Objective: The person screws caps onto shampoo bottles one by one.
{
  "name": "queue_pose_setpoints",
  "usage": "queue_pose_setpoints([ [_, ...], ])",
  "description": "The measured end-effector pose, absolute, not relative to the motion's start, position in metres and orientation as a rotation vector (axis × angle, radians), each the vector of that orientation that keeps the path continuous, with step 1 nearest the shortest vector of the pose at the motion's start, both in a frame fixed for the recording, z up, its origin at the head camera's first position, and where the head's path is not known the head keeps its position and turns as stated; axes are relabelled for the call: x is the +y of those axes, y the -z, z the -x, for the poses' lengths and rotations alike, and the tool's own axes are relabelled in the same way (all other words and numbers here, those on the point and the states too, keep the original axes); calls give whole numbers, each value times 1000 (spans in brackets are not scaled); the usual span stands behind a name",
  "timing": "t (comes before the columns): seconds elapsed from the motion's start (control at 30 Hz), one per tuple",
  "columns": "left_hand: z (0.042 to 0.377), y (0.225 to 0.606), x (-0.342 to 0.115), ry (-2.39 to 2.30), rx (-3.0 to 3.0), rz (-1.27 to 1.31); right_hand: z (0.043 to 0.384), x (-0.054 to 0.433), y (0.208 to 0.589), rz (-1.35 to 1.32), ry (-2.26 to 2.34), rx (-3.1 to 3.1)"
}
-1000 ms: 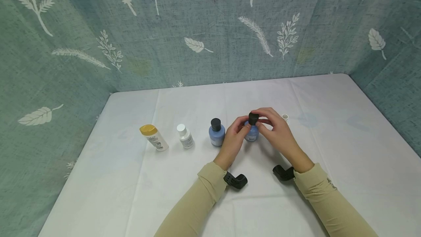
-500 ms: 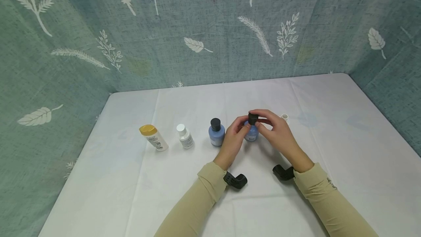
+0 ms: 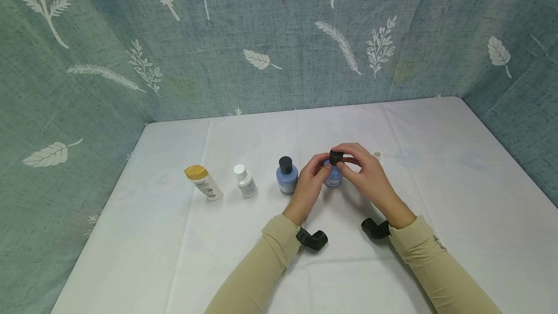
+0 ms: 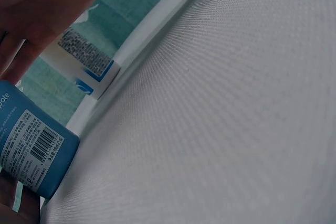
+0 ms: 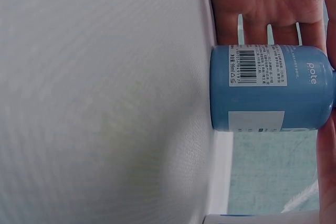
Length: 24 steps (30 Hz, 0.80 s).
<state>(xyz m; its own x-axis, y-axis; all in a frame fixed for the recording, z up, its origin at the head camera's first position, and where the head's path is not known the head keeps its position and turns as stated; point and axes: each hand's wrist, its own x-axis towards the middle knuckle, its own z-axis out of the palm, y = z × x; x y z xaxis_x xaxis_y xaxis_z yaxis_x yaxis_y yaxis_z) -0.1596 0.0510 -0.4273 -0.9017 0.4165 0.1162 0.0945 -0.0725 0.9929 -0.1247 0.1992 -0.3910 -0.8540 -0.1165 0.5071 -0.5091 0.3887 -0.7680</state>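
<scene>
Pinching cap, right hand arched; left hand round blue bottle

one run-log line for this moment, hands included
left hand: holds blue bottle | right hand: pinches its black cap | bottle: upright on white cloth | second blue bottle: capped
</scene>
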Motion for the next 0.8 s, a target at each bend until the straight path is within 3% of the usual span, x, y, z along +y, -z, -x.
queue_pose_setpoints([
  [0.8, 160, 428, 51, -2076, 1972, -548, 126, 200, 392, -534, -1449, -2298],
])
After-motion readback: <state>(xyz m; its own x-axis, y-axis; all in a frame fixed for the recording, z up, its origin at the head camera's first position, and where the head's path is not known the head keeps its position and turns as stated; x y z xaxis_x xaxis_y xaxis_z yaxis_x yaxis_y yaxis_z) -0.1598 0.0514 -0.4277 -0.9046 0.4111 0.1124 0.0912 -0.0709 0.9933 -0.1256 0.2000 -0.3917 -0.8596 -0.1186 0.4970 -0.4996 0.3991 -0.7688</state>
